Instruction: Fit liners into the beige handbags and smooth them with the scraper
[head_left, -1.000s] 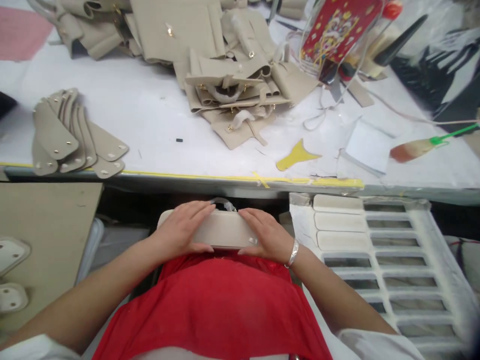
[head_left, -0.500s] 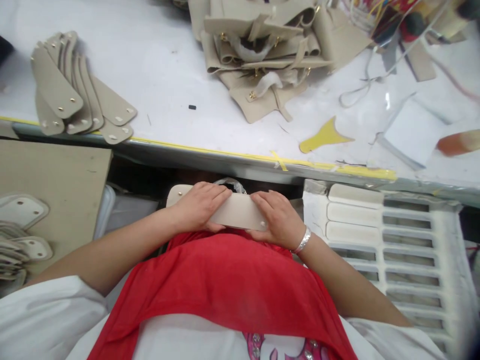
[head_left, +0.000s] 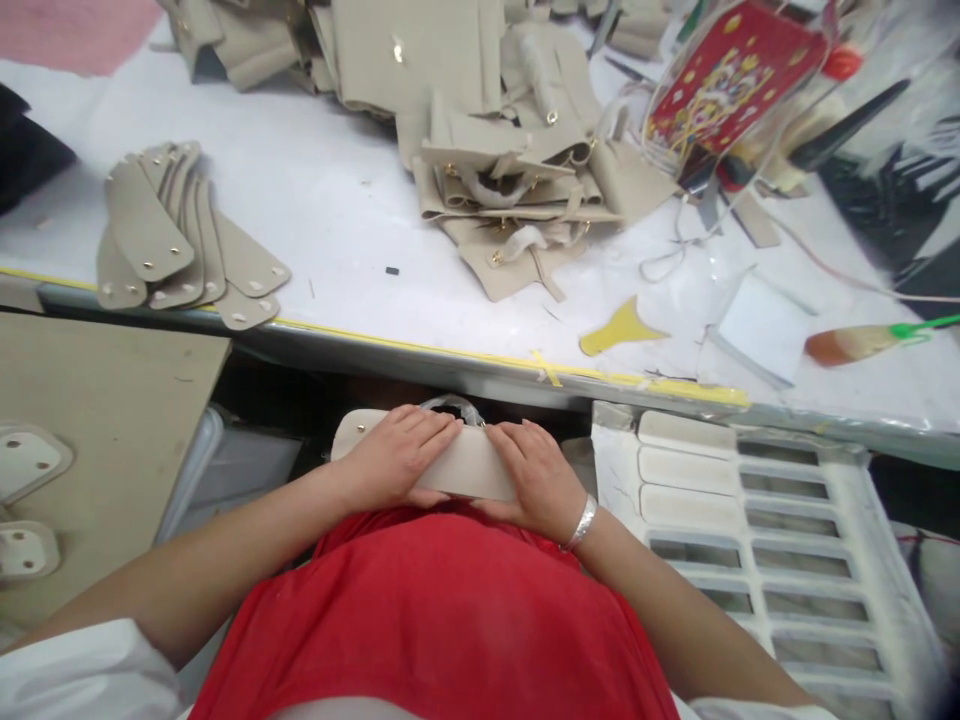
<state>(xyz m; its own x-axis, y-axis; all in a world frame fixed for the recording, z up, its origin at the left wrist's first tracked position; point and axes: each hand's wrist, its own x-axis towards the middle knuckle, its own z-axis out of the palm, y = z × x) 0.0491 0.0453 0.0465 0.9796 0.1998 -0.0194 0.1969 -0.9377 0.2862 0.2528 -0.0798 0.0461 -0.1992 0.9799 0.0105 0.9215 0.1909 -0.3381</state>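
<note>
Against the red apron (head_left: 442,600), both hands press on a beige leather bag (head_left: 469,468). Its long rounded panel faces up, with a gold stud near the left end. Behind the panel, a handle wrapped in clear film (head_left: 454,403) arches up. My left hand (head_left: 401,455) grips the panel left of its middle, fingers on top and thumb at the near edge. My right hand (head_left: 536,480), with a silver bracelet at the wrist, wraps the right end in the same way and covers it. The bag's lower body is hidden.
On the white table (head_left: 315,190) ahead lie a fan of beige strips (head_left: 154,215), a heap of beige bag parts (head_left: 517,190), a yellow piece (head_left: 622,328) and a glue bottle (head_left: 847,345). At right stands a white slotted rack (head_left: 795,540); at left, a tan board (head_left: 112,400).
The view has tilted up, so more of the table's far side shows. My right hand has shifted slightly inward and covers the panel's right end. Both hands keep their grip.
</note>
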